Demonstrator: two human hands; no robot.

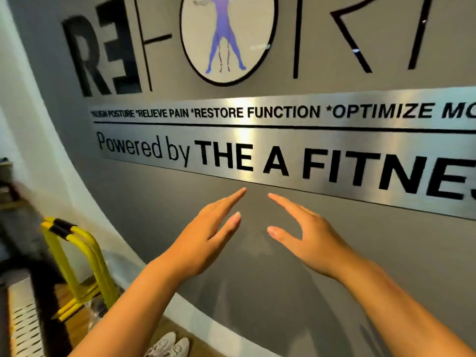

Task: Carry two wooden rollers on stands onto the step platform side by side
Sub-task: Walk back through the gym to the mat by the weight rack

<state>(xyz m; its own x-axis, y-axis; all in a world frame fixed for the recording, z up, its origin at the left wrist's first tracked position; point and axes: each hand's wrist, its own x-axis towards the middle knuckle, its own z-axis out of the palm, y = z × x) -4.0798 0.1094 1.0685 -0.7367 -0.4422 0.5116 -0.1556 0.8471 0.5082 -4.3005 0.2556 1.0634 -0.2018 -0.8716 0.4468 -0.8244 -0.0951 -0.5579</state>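
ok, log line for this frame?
left hand: open, empty | right hand: open, empty | facing: wall sign | rollers, platform: not in view | lower left: yellow bars, shoes

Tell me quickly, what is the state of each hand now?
Left hand: open, fingers stretched out, holding nothing.
Right hand: open, fingers stretched out, holding nothing.

Fitness studio, wall sign [283, 140] reading "FITNE", yellow parallettes [77, 261]
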